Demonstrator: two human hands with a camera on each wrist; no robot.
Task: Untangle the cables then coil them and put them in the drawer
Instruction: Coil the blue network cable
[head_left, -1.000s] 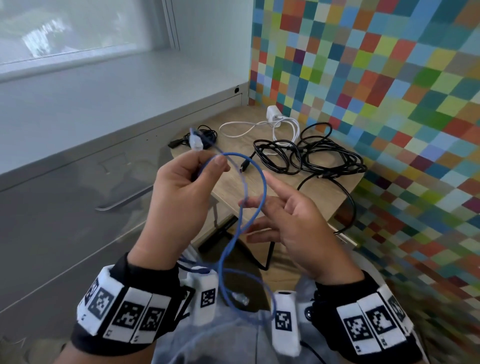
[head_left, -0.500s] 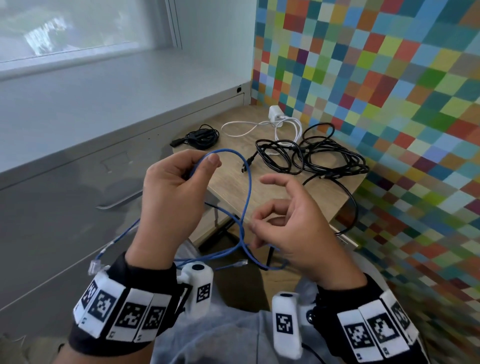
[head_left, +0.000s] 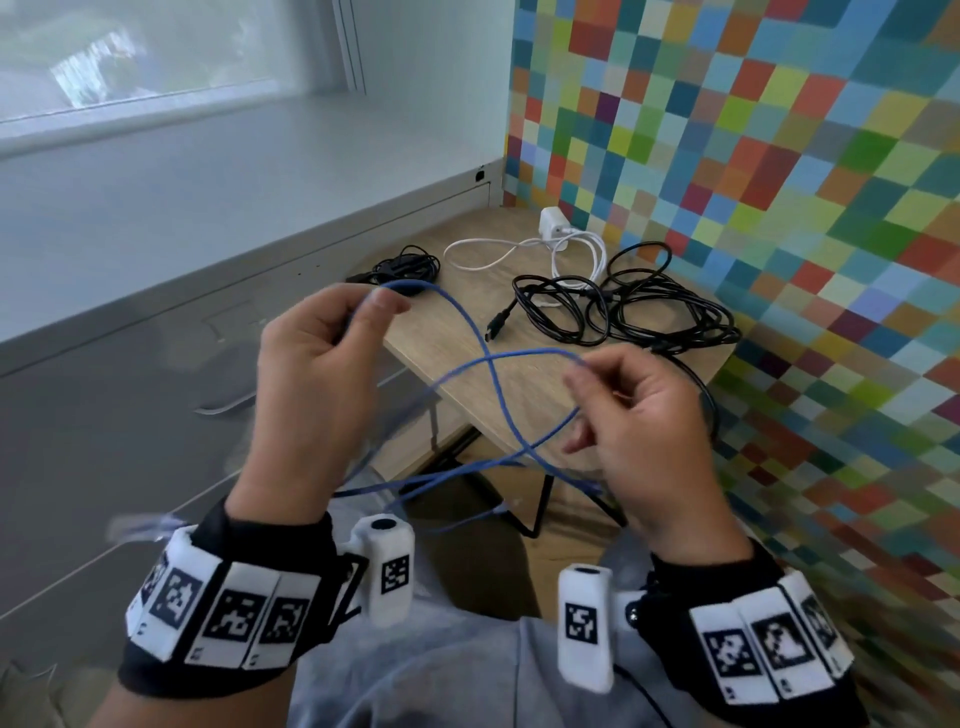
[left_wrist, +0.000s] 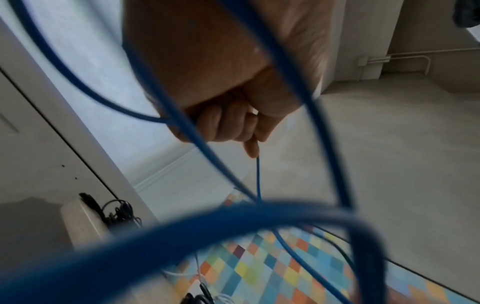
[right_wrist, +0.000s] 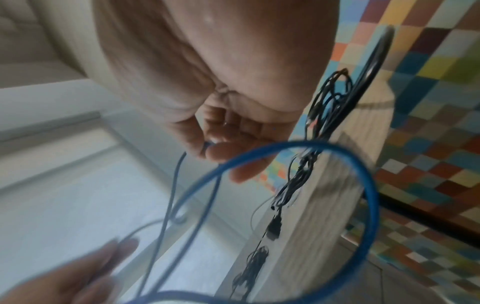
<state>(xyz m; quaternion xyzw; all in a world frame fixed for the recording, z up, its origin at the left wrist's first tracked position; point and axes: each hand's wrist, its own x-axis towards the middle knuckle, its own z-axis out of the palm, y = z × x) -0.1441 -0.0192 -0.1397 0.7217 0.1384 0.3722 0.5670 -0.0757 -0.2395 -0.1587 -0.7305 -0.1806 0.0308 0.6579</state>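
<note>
A thin blue cable (head_left: 493, 374) hangs in the air between both hands, above the near corner of a small wooden table (head_left: 452, 358). My left hand (head_left: 371, 312) pinches one strand between thumb and forefinger. My right hand (head_left: 579, 371) pinches another strand at its fingertips. The two strands cross between the hands, and loose loops sag below toward my lap. In the left wrist view the curled fingers (left_wrist: 233, 127) grip the blue cable (left_wrist: 258, 176). In the right wrist view the fingertips (right_wrist: 210, 148) pinch the blue cable (right_wrist: 363, 174), which loops wide in front of the camera.
On the table lie a tangle of black cables (head_left: 623, 306), a white charger with its cord (head_left: 550, 228) and a small black coiled cable (head_left: 405, 265). A grey cabinet with a drawer handle (head_left: 228, 408) stands to the left. A colourful checkered wall (head_left: 779, 208) closes the right side.
The hands have moved apart. My right hand, fingers spread a second ago, now pinches a strand and has drawn it right, so the single loop has become two crossing strands.
</note>
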